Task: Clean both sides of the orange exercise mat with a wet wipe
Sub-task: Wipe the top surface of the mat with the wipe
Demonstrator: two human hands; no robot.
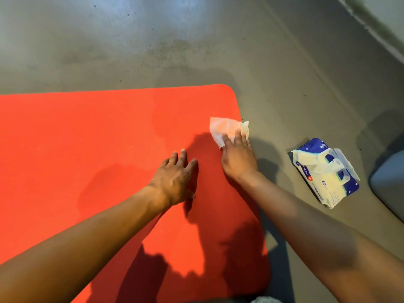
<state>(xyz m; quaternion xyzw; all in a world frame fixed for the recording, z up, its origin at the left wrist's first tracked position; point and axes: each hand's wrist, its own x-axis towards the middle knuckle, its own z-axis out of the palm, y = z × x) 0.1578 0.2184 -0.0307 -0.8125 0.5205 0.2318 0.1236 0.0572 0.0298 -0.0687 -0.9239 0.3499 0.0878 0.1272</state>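
The left forearm (87,235) came in from 8 o'clock and reached toward 1 o'clock; the left hand (175,178) lay palm down, its fingers (183,156) straight and slightly spread, the thumb (192,195) tucked at its 5 o'clock side; the right forearm (306,215) came in from 4 o'clock and pointed toward 11 o'clock; the right hand (238,158) sat at 2 o'clock of the left, near it but apart, palm down, fingers straight and close together, pressing flat; both arms were bare.
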